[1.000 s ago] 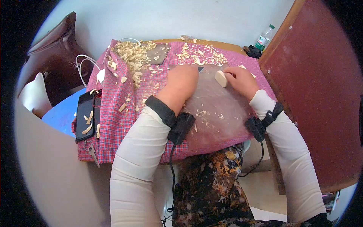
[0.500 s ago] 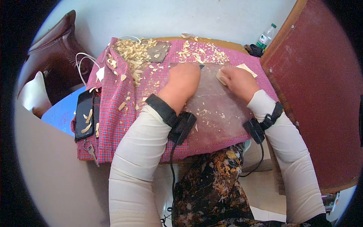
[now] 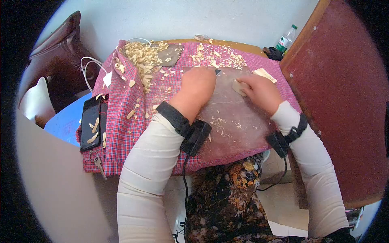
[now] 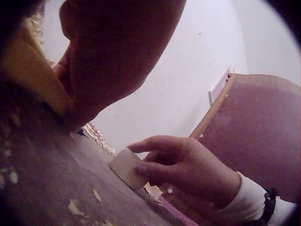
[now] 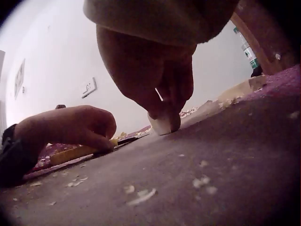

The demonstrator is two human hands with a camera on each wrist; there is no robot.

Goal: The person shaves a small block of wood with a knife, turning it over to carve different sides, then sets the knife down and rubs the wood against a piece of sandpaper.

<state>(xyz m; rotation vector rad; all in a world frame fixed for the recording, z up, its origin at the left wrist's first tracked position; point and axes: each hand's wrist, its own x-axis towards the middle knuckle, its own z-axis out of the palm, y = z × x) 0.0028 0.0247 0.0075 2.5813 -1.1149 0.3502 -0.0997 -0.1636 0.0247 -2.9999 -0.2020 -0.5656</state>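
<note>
Apparently holding block (image 3: 238,88) to sheet (image 3: 231,111) for smoothing; pinching at two o'clock with right hand (image 3: 261,90); gripping knife (image 5: 70,154) at twelve with left hand (image 3: 197,88). Probably needing level strokes next.

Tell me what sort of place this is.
Likely a room at home used for carving, though I can't be sure: pale shavings litter a checked cloth, a phone lies at left, and the right hand holds a small pale block.

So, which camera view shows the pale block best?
The left wrist view: there the pale block shows a broad face, pinched by the right hand. In the head view it is smaller and partly covered; the right wrist view shows only its lower end.
</note>
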